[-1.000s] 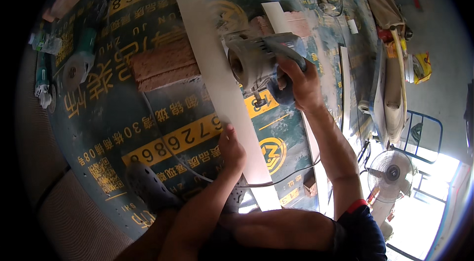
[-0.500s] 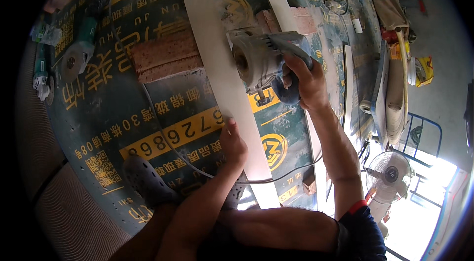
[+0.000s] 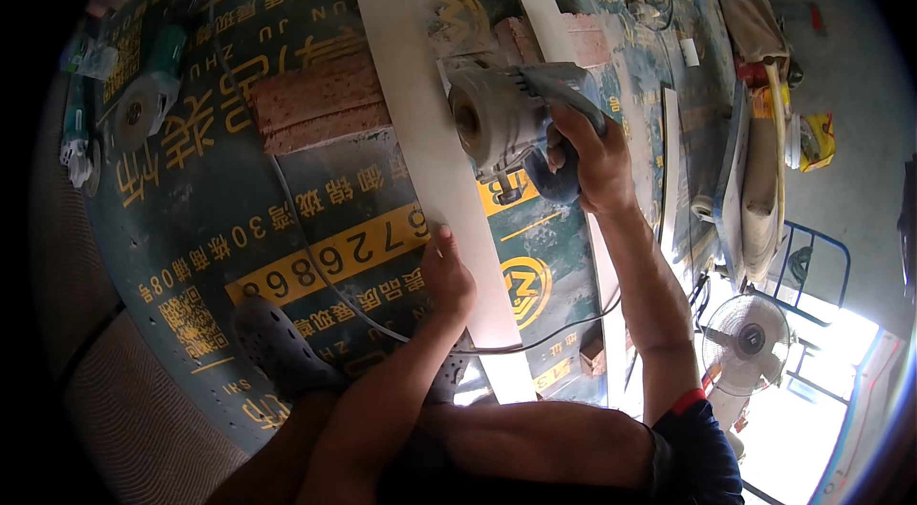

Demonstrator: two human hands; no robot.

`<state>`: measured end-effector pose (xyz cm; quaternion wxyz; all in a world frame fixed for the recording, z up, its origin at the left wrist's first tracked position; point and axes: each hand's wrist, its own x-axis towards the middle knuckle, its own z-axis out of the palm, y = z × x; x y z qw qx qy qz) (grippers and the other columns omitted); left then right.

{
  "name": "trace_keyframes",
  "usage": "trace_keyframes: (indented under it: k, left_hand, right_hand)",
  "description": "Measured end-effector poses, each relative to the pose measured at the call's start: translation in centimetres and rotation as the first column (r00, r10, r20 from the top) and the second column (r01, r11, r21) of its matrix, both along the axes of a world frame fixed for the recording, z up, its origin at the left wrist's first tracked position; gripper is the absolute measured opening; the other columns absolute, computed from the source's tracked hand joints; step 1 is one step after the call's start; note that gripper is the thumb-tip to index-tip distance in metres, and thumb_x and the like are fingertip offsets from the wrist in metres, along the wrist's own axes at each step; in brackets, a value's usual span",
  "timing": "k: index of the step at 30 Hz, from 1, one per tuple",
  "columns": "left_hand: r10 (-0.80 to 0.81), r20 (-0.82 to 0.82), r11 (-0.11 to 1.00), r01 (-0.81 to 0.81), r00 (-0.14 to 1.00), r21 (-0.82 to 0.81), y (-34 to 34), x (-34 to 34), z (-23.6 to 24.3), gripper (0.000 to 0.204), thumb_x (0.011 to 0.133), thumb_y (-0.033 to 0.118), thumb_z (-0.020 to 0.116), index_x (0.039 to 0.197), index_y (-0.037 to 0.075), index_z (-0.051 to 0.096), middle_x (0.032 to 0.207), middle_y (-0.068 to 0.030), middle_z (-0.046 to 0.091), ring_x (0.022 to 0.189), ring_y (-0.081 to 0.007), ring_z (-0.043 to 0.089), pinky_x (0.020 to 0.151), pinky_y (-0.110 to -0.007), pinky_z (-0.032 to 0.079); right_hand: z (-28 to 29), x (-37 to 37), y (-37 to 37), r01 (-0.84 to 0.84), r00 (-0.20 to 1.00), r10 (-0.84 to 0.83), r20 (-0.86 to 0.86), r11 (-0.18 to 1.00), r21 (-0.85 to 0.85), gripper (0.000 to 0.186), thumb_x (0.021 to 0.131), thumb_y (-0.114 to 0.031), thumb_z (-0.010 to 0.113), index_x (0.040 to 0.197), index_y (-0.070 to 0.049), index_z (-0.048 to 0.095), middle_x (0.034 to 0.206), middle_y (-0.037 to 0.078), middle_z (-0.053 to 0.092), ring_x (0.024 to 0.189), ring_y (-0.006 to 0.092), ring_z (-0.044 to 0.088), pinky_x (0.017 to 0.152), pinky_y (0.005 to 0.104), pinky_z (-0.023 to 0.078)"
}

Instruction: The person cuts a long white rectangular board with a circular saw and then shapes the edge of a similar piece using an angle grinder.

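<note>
Head view shows us a smooth, pale strip (image 3: 415, 113) running eleven to half past five, overlapping a rough red brick (image 3: 320, 106) at ten. Our right grip (image 3: 599, 161) wraps the dusty, rounded power tool (image 3: 492, 118) at twelve, its underside hidden. Our left grip (image 3: 449, 276), at six, touches the strip; fingers hidden, we cannot tell whether it pinches. Near three, a yellow bag (image 3: 817, 142) has unreadable contents.

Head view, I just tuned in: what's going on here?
A person's right hand grips a dusty grey power tool at the right edge of a long pale strip. The left hand is at the strip's left edge, nearer the body. The strip overlaps the right end of a reddish block in this view. Whether the tool is running, I can't tell.
</note>
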<state>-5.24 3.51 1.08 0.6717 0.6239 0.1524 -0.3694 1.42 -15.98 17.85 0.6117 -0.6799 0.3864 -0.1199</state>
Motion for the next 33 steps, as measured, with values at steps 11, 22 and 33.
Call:
trace_keyframes:
  k: [11, 22, 33]
  left_hand:
    - [-0.021, 0.035, 0.999, 0.020, 0.999, 0.025, 0.1, 0.1, -0.2, 0.065, 0.104, 0.058, 0.038, 0.114, -0.002, 0.063, 0.095, -0.0112, 0.072, 0.086, -0.0210, 0.071, 0.080, -0.031, 0.057]
    - [0.012, 0.024, 0.997, -0.014, 1.000, 0.070, -0.2, 0.2, 0.4, 0.067, 0.105, 0.057, 0.037, 0.114, -0.003, 0.066, 0.097, -0.0198, 0.071, 0.093, -0.0334, 0.068, 0.085, -0.041, 0.050]
    - [0.035, 0.016, 0.997, -0.036, 0.999, 0.064, -0.3, 0.4, 0.8, 0.063, 0.105, 0.053, 0.038, 0.114, -0.002, 0.067, 0.097, -0.0200, 0.071, 0.092, -0.0340, 0.069, 0.084, -0.041, 0.051]
  right_hand:
    - [-0.1, -0.5, 0.1, 0.010, 1.000, -0.010, -0.014, 1.000, 0.026, 0.024, 0.093, -0.021, 0.069, 0.086, 0.002, 0.068, 0.068, 0.002, 0.061, 0.057, 0.0089, 0.053, 0.053, 0.0257, 0.040]
    - [-0.2, -0.8, 0.1, 0.010, 1.000, -0.009, -0.026, 0.999, 0.043, 0.024, 0.092, -0.022, 0.069, 0.090, 0.002, 0.069, 0.070, 0.002, 0.062, 0.057, 0.0092, 0.053, 0.053, 0.0258, 0.040]
    - [-0.1, -0.7, 0.1, 0.004, 0.999, -0.002, -0.034, 0.999, 0.050, 0.021, 0.093, -0.023, 0.067, 0.084, -0.004, 0.064, 0.068, 0.004, 0.059, 0.054, 0.0119, 0.055, 0.051, 0.0265, 0.044]
